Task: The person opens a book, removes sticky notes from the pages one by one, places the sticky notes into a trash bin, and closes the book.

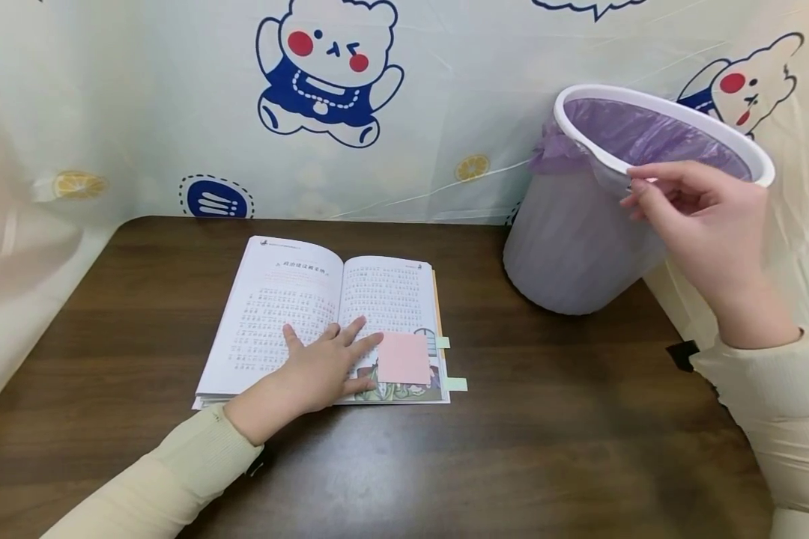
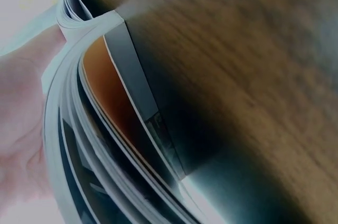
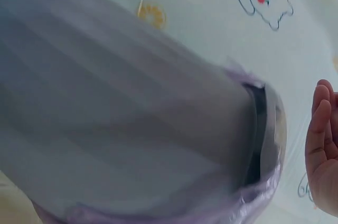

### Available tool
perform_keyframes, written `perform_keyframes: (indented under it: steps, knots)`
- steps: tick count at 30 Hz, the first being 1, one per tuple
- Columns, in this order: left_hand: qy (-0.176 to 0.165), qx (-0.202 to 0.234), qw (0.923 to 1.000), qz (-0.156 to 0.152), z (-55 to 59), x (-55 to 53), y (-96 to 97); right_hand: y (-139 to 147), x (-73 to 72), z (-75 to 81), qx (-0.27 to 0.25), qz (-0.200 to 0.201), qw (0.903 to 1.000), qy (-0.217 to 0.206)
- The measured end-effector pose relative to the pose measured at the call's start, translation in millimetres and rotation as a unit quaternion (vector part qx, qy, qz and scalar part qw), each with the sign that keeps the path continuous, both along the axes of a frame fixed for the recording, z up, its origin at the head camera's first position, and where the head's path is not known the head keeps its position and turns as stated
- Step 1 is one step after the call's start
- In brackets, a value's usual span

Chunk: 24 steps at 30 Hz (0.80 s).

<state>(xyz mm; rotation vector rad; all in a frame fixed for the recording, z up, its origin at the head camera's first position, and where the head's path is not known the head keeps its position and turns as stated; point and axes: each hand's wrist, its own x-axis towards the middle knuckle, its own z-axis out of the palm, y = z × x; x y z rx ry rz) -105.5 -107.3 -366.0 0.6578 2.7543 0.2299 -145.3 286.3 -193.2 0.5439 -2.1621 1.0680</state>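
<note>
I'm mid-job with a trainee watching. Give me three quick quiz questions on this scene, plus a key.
1. Which hand is spread on the open book?
2. True or false: the bin has a purple liner.
3. What colour is the square note on the book?
a) green
b) pink
c) blue

Key:
1. The left hand.
2. True.
3. b

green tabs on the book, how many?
2, both sticking out from the right edge of the book: upper tab, lower tab near the bottom corner. Others may be hidden inside.
</note>
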Motion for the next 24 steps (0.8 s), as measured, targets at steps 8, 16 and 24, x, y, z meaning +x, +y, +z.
perform_keyframes:
  steps: [8,16,24]
  knots:
    - [0.000,-0.003,1.0000,0.004,1.6,1.6,1.2,-10.2,-5.2,-40.7,0.035,0.048,0.9977,-0.033]
    - [0.003,0.000,1.0000,0.000,-0.5,0.0,2.5,-23.8,-16.9,-92.4,0.090,0.046,0.9890,-0.107]
    - [0.005,-0.006,1.0000,-0.002,-1.1,-1.2,2.1,-54.0,-23.2,-120.9,0.145,0.110,0.9712,-0.154]
